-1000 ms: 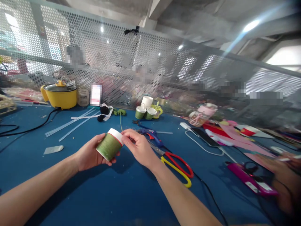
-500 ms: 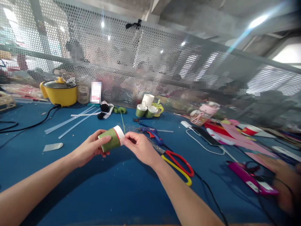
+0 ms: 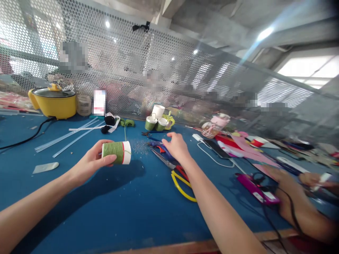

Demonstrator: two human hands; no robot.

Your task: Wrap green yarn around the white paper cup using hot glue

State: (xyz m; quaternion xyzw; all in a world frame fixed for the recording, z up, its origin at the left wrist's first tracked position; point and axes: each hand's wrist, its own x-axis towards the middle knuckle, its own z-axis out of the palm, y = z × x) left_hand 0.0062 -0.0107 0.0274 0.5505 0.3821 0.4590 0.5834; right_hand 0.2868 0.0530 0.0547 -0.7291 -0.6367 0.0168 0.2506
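A white paper cup (image 3: 127, 152) wrapped in green yarn, with a red line near its bare end, lies sideways in my left hand (image 3: 93, 161). From the cup a green strand runs back to a small yarn bundle (image 3: 129, 122). My right hand (image 3: 177, 145) is over the blue glue gun (image 3: 162, 147), thumb and fingers apart, with nothing seen in it. Scissors (image 3: 182, 187) with red and yellow handles lie beneath my right wrist. Behind are small green-wrapped cups (image 3: 151, 123) with a white one on top.
A yellow electric pot (image 3: 57, 102), a jar and a phone stand at the back left, near clear glue sticks (image 3: 67, 137). Rightward are a phone with a white cable, a magenta power strip (image 3: 258, 188), and another person's arm and hands.
My right hand has left the cup and moved right, over the glue gun, its fingers opening. My left hand has turned the cup nearly level. The view has swung slightly right.
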